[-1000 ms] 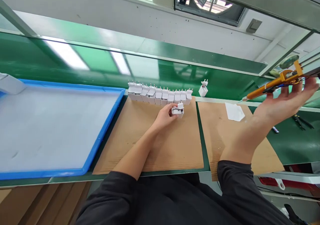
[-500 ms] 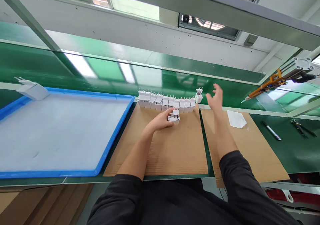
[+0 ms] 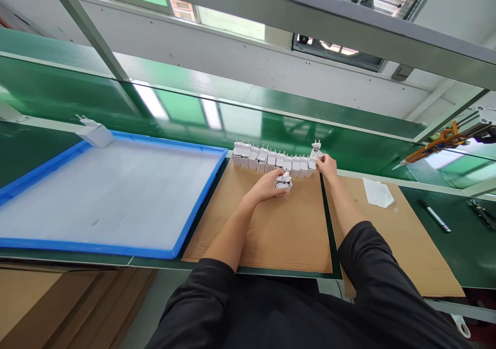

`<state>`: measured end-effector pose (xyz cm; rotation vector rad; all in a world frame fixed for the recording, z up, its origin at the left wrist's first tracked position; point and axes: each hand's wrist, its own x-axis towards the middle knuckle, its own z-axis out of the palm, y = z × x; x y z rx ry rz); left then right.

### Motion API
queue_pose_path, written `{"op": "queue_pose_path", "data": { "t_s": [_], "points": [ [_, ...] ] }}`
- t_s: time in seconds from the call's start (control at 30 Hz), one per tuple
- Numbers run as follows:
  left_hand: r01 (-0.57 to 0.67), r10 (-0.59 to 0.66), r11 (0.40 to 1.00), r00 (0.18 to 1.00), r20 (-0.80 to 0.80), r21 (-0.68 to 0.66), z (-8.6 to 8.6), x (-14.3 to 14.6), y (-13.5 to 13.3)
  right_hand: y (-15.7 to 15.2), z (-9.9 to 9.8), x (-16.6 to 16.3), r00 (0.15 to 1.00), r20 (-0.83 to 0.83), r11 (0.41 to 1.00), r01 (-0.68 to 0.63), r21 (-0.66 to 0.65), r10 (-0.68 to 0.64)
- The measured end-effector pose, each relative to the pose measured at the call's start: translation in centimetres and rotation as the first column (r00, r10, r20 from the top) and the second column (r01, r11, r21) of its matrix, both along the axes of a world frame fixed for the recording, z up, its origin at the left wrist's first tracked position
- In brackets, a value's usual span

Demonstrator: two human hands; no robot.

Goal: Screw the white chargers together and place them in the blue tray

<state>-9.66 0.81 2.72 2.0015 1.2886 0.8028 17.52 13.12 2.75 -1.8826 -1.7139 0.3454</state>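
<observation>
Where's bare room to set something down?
Free: white tray floor within blue rim; middle cardboard between the forearms; right cardboard between right sleeve and white paper. Crowded: plug adapter row, left hand before it, right hand at its right end.

Texts: none readable | labels, brands: none readable | numbers, signs: none readable

Left fingers (image 3: 276,173) hold a white adapter (image 3: 284,185); right fingers (image 3: 322,163) touch another adapter (image 3: 315,153).

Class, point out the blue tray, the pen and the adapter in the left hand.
Blue tray (image 3: 96,248): head view, middle of its near rim.
Pen (image 3: 435,216): head view, middle of its barrel.
Adapter (image 3: 284,187): head view, its white casing.
</observation>
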Motion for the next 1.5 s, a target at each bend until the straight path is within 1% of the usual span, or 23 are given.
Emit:
{"op": "queue_pose_path", "data": {
  "t_s": [0.07, 0.17, 0.23, 0.33, 0.43, 0.5, 0.6, 0.63, 0.67, 0.77, 0.83, 0.93, 1.03, 1.1, 1.13, 1.2, 1.3, 1.5],
  "points": [
    [-0.022, 0.024, 0.998, 0.999, -0.032, 0.058, 0.2, 0.1, -0.2, -1.6, 0.3, 0.8, 1.0, -0.001, 0.999, -0.011, 0.045, 0.011],
    [-0.041, 0.055, 0.992, 0.992, -0.115, 0.12, 0.6, 0.4, -0.6, -4.9, 1.0, 2.0, 1.0, -0.009, 0.994, -0.023, 0.111, 0.024],
    [-0.053, 0.082, 0.986, 0.98, -0.183, 0.16, 0.7, 0.8, -0.8, -7.3, 1.2, 2.6, 0.999, -0.012, 0.991, -0.041, 0.124, 0.043],
    [-0.06, 0.112, 0.977, 0.961, -0.254, 0.203, 0.8, 1.3, -1.0, -10.6, 0.7, 2.6, 0.994, -0.001, 0.992, -0.111, 0.068, 0.111],
    [-0.076, 0.131, 0.977, 0.953, -0.274, 0.201, 0.7, 1.6, -1.1, -13.2, 0.0, 1.9, 0.982, 0.02, 0.982, -0.19, 0.007, 0.19],
    [-0.063, 0.116, 0.978, 0.957, -0.267, 0.197, 0.7, 1.7, -1.2, -14.6, 0.1, 1.3, 0.974, 0.085, 0.977, -0.212, 0.024, 0.209],
    [0.011, 0.029, 0.982, 0.978, -0.206, 0.186, 0.7, 2.1, -1.4, -16.6, 1.4, 0.0, 0.964, 0.22, 0.969, -0.185, 0.164, 0.146],
    [0.04, -0.008, 0.983, 0.984, -0.176, 0.179, 0.6, 2.3, -1.4, -17.2, 2.0, -0.6, 0.963, 0.226, 0.959, -0.194, 0.205, 0.146],
    [0.067, -0.042, 0.983, 0.988, -0.145, 0.172, 0.5, 2.5, -1.5, -17.6, 2.5, -1.3, 0.962, 0.209, 0.95, -0.222, 0.22, 0.177],
    [0.128, -0.117, 0.981, 0.99, -0.084, 0.147, 0.2, 3.2, -1.7, -18.2, 3.4, -3.5, 0.922, 0.129, 0.911, -0.382, 0.158, 0.364],
    [0.15, -0.143, 0.98, 0.988, -0.061, 0.133, 0.1, 3.4, -1.7, -17.8, 3.4, -4.5, 0.895, 0.106, 0.89, -0.443, 0.11, 0.433],
    [0.18, -0.181, 0.979, 0.984, 0.002, 0.096, 0.2, 3.2, -1.7, -17.0, 3.0, -5.1, 0.894, 0.066, 0.894, -0.446, 0.044, 0.443],
    [0.23, -0.217, 0.972, 0.957, 0.191, -0.047, 0.4, 2.6, -1.5, -16.7, 3.0, -5.0, 0.891, 0.043, 0.892, -0.452, -0.014, 0.452],
    [0.272, -0.215, 0.951, 0.924, 0.315, -0.149, 0.5, 2.2, -1.5, -16.8, 3.1, -4.8, 0.882, 0.052, 0.883, -0.468, -0.03, 0.468],
    [0.289, -0.212, 0.94, 0.912, 0.352, -0.181, 0.5, 2.0, -1.5, -16.9, 3.2, -4.7, 0.876, 0.061, 0.878, -0.477, -0.034, 0.478],
    [0.299, -0.206, 0.932, 0.902, 0.38, -0.206, 0.6, 1.9, -1.4, -17.0, 3.3, -4.6, 0.866, 0.085, 0.87, -0.491, -0.046, 0.493],
    [0.289, -0.195, 0.936, 0.902, 0.386, -0.203, 0.7, 1.8, -1.4, -17.0, 3.3, -4.5, 0.856, 0.132, 0.866, -0.497, -0.065, 0.501],
    [0.276, -0.203, 0.945, 0.914, 0.35, -0.174, 0.9, 1.7, -1.6, -16.9, 3.2, -4.5, 0.851, 0.177, 0.87, -0.485, -0.089, 0.494]
  ]
}}
